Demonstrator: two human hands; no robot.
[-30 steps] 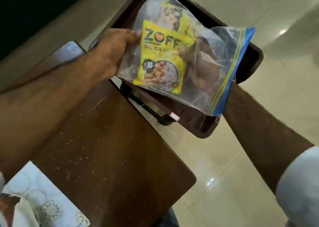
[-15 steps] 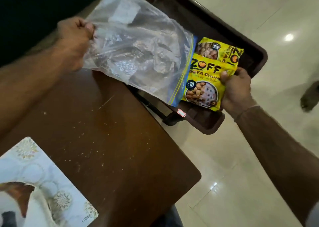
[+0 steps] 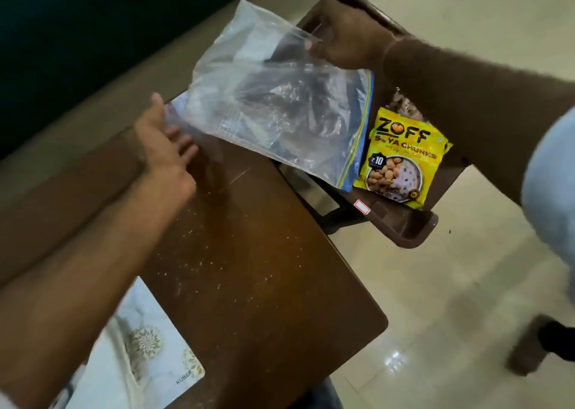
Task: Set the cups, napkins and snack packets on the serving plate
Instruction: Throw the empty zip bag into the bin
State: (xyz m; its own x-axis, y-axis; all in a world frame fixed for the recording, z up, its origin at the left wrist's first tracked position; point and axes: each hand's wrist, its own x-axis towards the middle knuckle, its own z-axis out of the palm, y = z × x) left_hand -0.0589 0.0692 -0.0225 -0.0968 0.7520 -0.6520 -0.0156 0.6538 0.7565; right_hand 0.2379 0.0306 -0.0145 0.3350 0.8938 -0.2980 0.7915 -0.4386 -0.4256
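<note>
Snack packet (image 3: 401,159) partly hidden beneath right forearm (image 3: 466,97) and bag (image 3: 280,103)

Home interior, likely a living or dining room: glossy cream tiled floor (image 3: 435,299) reflecting ceiling lights, dark brown wooden tabletop (image 3: 249,268) speckled with crumbs, white floral-print placemat (image 3: 149,346) at its near-left corner, dark brown plastic chair (image 3: 413,231) just beside its right edge.
</note>
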